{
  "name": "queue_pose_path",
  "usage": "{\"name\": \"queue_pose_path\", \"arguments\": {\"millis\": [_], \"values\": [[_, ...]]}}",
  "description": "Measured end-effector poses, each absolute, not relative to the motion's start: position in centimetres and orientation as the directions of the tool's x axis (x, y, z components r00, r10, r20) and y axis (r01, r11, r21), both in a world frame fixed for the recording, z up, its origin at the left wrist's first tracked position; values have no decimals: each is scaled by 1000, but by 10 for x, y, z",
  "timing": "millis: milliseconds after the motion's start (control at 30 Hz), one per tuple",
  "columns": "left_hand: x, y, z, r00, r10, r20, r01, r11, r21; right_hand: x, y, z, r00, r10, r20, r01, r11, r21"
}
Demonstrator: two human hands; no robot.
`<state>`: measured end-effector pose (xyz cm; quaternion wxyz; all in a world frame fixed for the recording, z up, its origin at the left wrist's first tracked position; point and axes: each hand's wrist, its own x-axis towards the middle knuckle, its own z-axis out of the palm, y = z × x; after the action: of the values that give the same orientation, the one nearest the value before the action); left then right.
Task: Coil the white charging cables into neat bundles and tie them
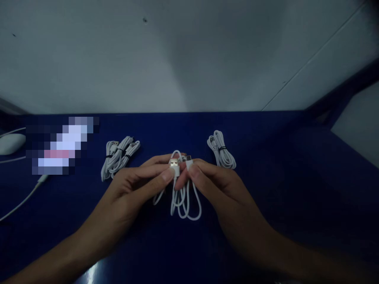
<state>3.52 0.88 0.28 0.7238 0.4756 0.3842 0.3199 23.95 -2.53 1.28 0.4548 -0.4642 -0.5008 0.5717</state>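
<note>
Between both hands, above the blue tabletop, hangs a loosely looped white USB cable (194, 217). My left hand (133, 185) is closed on it, its thumb pressing the USB plug (174, 167), whose metal end faces up. My right hand (219, 181) pinches the cable's other plug (188, 161), which also points up. The two plugs are side by side, slightly apart. Loops of the cable dangle below the fingers, and part of the coil behind them is hidden.
Behind my left hand lie several white cables (120, 154) in tied bundles. Another tied cable bundle (222, 150) lies behind my right hand. At the left are a pixelated bright object (63, 146), a white cord (26, 203) and a white rounded object (12, 144). A pale wall (118, 59) borders the blue table (166, 252).
</note>
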Motion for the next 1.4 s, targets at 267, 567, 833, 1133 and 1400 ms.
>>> {"name": "queue_pose_path", "arguments": {"millis": [267,567,833,1133,1400], "values": [[37,11,1,520,806,-283,-103,388,916,239,-26,14,-164,978,-127,-68,-140,-988],[38,13,3,524,801,-289,-102,396,912,240,-26,14,-192,970,-149,-56,-163,-985],[38,12,2,535,774,-339,-102,457,884,240,-27,15,-186,971,-149,-47,-161,-986],[37,12,-2,570,744,-350,-119,496,860,238,-25,14,-173,970,-169,-42,-179,-983],[37,12,-3,578,731,-362,-127,519,845,239,-27,13,-167,966,-197,-40,-207,-978]]}}
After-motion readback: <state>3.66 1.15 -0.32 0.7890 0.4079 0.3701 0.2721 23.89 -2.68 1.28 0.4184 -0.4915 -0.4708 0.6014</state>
